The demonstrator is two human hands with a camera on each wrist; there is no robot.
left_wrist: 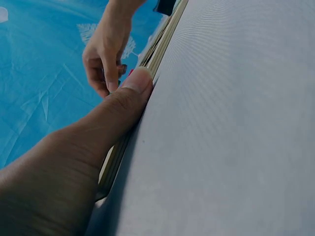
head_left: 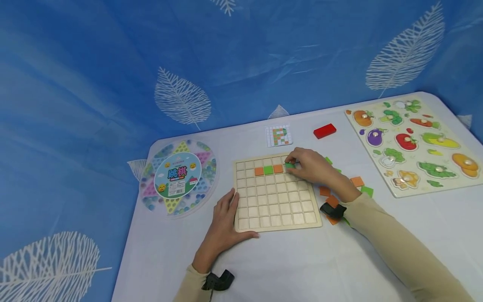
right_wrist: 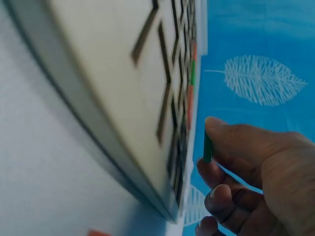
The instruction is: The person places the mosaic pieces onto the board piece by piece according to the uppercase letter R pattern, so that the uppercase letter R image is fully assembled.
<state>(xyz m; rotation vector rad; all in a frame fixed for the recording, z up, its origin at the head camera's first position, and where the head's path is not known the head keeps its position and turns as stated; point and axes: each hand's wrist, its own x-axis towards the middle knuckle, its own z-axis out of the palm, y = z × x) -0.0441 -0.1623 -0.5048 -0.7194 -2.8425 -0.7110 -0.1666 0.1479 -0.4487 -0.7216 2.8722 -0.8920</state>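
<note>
A wooden grid board [head_left: 279,209] lies on the white table, with three square tiles in its second row from the top: orange [head_left: 258,171], green [head_left: 268,170] and orange [head_left: 278,168]. Between thumb and fingertips my right hand [head_left: 311,164] pinches a green tile [right_wrist: 207,149], just right of that row. The right wrist view shows this tile edge-on, apart from the board. My left hand [head_left: 226,224] rests at the board's near left corner, fingers along the left side and thumb [left_wrist: 120,105] against the front edge.
Loose orange and green tiles [head_left: 357,181] lie right of the board, partly under my right forearm. Behind the board are a pattern card [head_left: 279,136] and a red block [head_left: 324,131]. A round Chinese checkers set [head_left: 178,176] stands left; a vegetable puzzle board [head_left: 385,159] lies right.
</note>
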